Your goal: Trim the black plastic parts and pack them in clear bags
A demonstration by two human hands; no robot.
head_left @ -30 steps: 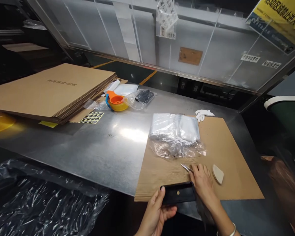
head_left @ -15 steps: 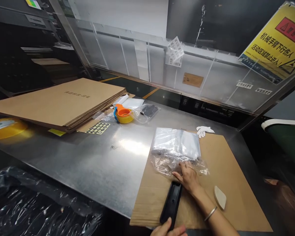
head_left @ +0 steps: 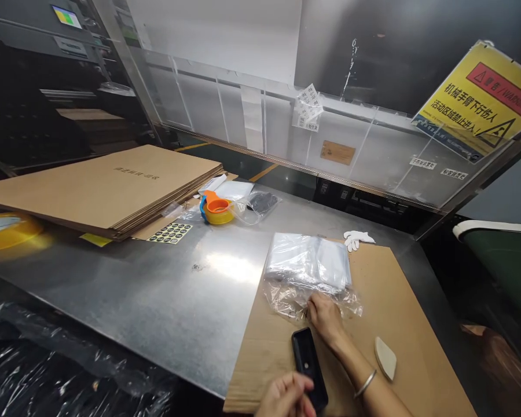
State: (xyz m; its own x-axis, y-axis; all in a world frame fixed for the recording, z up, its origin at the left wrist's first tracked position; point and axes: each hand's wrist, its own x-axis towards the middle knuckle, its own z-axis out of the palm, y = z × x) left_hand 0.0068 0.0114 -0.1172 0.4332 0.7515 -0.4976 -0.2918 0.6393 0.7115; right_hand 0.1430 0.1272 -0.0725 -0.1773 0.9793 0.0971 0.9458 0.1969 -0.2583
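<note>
A bundle of clear plastic bags (head_left: 306, 263) lies on a cardboard sheet (head_left: 369, 301), with loose crinkled film along its near side. My right hand (head_left: 325, 317), with a bracelet at the wrist, has its fingers curled closed on that film. Just below it rests a long black, shallow, tray-like piece (head_left: 307, 360) with rounded ends. Over its near end is my left hand (head_left: 286, 397), fingers bent and pinched together; what they hold, if anything, is hidden. A beige rounded pad (head_left: 385, 358) lies to the right of my right forearm.
A stack of flat cardboard (head_left: 104, 185) fills the table's left. Nearby are a roll of yellow tape (head_left: 11, 230), a tape dispenser (head_left: 218, 207) and a sticker sheet (head_left: 171, 233). A white glove (head_left: 358, 238) lies behind the bags. Black plastic film (head_left: 69, 365) hangs at lower left.
My left hand has come off the near end of the black piece and risen over it with bent fingers. The piece has turned. My right fingers have curled in on the film.
</note>
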